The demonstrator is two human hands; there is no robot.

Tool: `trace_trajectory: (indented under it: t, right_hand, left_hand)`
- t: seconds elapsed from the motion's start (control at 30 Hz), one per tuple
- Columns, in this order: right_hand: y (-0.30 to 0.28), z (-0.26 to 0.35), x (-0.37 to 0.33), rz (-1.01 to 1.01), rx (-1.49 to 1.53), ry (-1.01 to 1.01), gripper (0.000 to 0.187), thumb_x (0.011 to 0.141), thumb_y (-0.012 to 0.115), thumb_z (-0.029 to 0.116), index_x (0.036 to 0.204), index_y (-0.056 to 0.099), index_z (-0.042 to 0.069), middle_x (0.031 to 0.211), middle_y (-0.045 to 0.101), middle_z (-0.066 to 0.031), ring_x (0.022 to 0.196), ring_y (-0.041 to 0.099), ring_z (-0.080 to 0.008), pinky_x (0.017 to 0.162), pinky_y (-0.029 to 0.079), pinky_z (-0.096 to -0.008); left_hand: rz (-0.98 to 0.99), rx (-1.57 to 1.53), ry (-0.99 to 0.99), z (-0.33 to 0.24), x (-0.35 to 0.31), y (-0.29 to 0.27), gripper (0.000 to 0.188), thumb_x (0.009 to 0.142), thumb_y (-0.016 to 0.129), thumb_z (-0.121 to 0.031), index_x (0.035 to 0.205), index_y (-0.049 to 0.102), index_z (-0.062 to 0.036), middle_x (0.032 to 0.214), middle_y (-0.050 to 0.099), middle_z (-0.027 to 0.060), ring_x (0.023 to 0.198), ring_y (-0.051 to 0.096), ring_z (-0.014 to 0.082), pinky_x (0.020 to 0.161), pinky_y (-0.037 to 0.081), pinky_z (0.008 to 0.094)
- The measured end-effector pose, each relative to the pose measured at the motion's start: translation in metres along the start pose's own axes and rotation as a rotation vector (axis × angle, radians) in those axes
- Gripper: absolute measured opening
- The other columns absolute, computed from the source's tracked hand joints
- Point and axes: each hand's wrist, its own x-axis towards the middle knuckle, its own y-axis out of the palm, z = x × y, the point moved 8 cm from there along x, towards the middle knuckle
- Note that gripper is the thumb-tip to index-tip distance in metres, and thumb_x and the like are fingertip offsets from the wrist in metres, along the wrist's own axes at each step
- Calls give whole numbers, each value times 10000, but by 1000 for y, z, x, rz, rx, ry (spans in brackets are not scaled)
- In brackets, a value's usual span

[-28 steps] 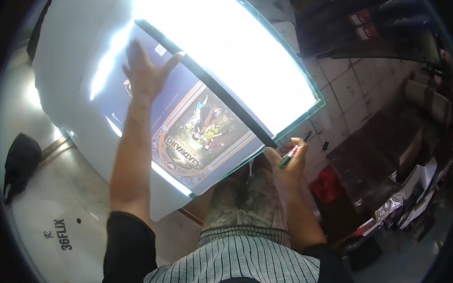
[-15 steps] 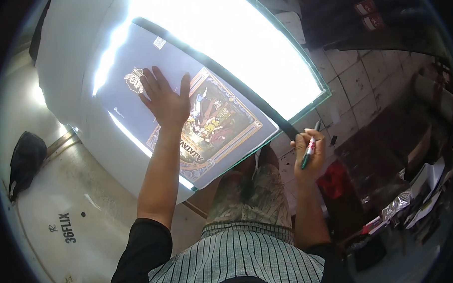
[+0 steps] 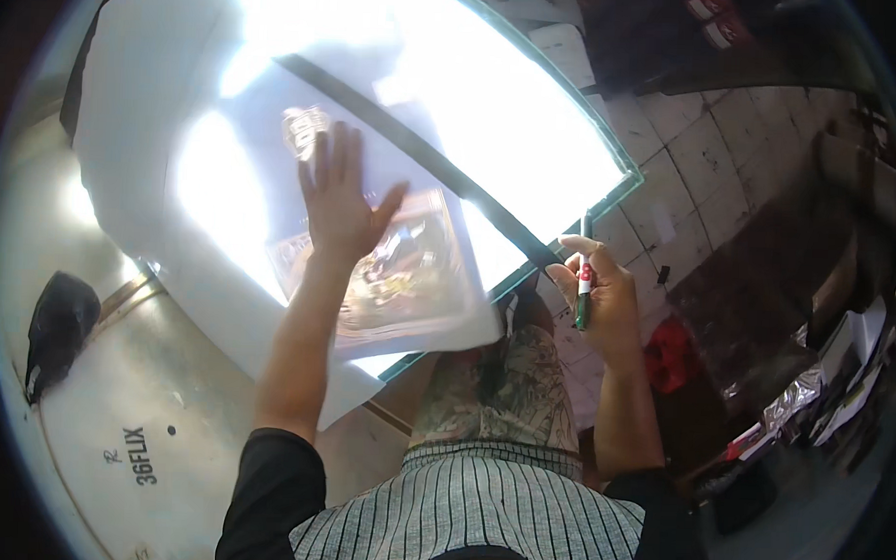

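Bluish print [image 3: 388, 293] lies beneath our left hand [image 3: 340, 209], fingers spread; our right hand [image 3: 608, 297] pinches a dark strip [image 3: 413, 146] and marker [image 3: 583, 277].

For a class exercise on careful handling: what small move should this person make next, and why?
Probably the left hand should gently turn the poster until its edge lines up with the dark strip: bright glass panel shows between them near the right hand, which holds a marker, and the poster's corner overhangs the panel's near edge.
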Motion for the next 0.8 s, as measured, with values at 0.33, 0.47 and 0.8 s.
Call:
trace_trajectory:
  t: [0.33,0.47,0.8]
  right_hand:
    - [-24,-14,-3,-167,-272,-234,158,998,646,171,968,580,30,810,625,-85,705,604,-203,648,488,-328]
    - [-31,-61,-17,-75,-244,-92,179,1020,614,216,960,596,48,808,600,-72,714,562,-191,657,455,-335]
    - [50,-7,-67,-92,-424,-431,361,864,816,197,1139,630,55,826,630,-114,714,632,-262,625,507,-363]
  left_hand:
    - [160,-45,809,-22,31,-10,783,916,538,-670,1529,398,-204,1623,307,79,1496,277,314,1213,166,580]
    - [-126,17,0,40,37,-29,797,966,482,-629,1554,323,-116,1615,257,186,1509,210,366,1212,124,579]
    - [-266,0,-198,69,33,-35,581,994,507,-416,1462,460,-77,1465,447,186,1374,401,355,1143,293,520]
